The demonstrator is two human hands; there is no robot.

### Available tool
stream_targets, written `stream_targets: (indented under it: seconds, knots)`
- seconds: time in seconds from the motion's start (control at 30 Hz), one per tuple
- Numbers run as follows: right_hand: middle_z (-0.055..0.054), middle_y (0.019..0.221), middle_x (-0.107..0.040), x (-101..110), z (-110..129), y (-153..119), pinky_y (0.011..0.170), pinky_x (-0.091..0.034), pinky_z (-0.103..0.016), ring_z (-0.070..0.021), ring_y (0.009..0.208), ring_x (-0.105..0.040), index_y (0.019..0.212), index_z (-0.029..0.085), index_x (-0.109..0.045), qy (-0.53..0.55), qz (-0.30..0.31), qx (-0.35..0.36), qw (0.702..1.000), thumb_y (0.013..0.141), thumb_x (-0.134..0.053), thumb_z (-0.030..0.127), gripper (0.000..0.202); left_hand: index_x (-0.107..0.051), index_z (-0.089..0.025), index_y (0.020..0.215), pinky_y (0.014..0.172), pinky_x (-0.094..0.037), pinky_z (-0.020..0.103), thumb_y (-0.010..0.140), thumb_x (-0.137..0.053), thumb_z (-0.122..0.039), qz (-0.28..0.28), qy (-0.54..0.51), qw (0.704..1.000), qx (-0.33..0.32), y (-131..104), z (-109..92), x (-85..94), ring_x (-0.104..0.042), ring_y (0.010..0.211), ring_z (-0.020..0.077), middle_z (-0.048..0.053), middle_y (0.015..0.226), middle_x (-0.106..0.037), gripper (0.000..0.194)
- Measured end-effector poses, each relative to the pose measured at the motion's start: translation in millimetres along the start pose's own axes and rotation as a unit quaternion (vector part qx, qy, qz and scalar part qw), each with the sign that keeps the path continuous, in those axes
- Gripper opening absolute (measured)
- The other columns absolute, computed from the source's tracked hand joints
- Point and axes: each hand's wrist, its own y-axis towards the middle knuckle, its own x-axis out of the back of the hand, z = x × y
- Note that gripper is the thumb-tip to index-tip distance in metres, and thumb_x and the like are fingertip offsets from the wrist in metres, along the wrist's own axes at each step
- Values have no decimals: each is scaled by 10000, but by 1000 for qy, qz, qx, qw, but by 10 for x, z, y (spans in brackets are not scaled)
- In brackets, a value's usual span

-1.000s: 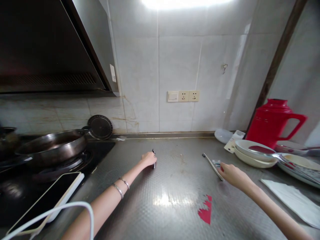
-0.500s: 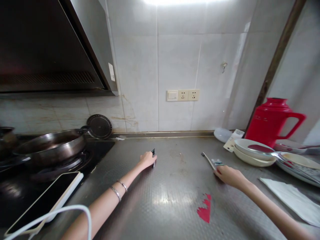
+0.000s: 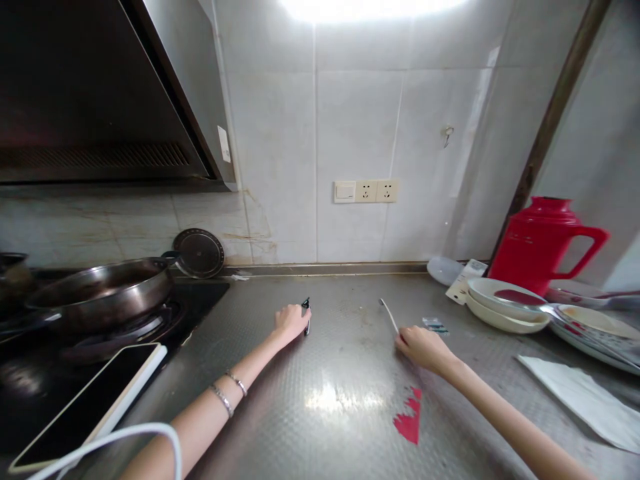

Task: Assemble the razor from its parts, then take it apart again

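My left hand (image 3: 292, 323) is closed on a small black object (image 3: 307, 316) with a pale edge, held near the worktop; its kind is too small to make out. In my right hand (image 3: 421, 345) is a slim white toothbrush (image 3: 389, 315), gripped by its lower end. Its dark head points up and left, toward the wall. Just beyond the right hand lies a small clear packet (image 3: 435, 325) with greenish marks. A ragged red scrap (image 3: 409, 419) rests nearer to me on the metal worktop (image 3: 345, 373).
On the left, a steel pan (image 3: 107, 287) sits on the stove, with a phone (image 3: 85, 417) and white cable (image 3: 125, 430) in front. At right stand a red thermos jug (image 3: 535, 243), stacked bowls (image 3: 505, 320) and plates, beside a white cloth or paper (image 3: 580, 400).
My right hand has moved left with the toothbrush, away from the clear packet, which now shows fully. My left hand has barely shifted.
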Motion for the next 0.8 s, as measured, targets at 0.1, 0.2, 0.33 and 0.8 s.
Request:
stream_targets:
  seconds: [0.1, 0.2, 0.33, 0.8]
  knots:
    - [-189, 830, -681, 73, 435, 76, 635, -437, -298, -268, 777, -663, 812, 106, -666, 8, -19, 20, 1000, 883, -304, 280, 408, -682, -169, 869, 694, -438, 308, 871, -294, -457, 1, -11, 1000, 11, 11, 54, 23, -639, 872, 252, 143, 918, -684, 483]
    - [-201, 852, -681, 123, 840, 179, 659, -454, -299, -259, 790, -665, 816, 96, -674, 15, -19, 42, 999, 885, -311, 267, 407, -676, -175, 881, 700, -432, 304, 884, -287, -417, -6, -17, 1000, 16, 5, 121, 26, -635, 876, 241, 137, 936, -682, 458]
    - [-203, 881, -682, 132, 1233, 320, 676, -476, -327, -279, 821, -662, 854, 89, -684, 25, -20, 67, 997, 874, -328, 251, 391, -668, -176, 870, 691, -429, 302, 891, -285, -392, -15, -14, 1000, 12, -19, 202, 35, -637, 860, 237, 122, 917, -685, 440]
    - [-208, 954, -673, 73, 1492, 495, 720, -476, -361, -298, 894, -643, 947, 100, -689, 33, 17, 74, 997, 839, -365, 319, 405, -657, -178, 852, 705, -440, 316, 900, -271, -375, -12, 11, 1000, -8, -96, 353, 108, -640, 854, 236, 110, 906, -684, 436]
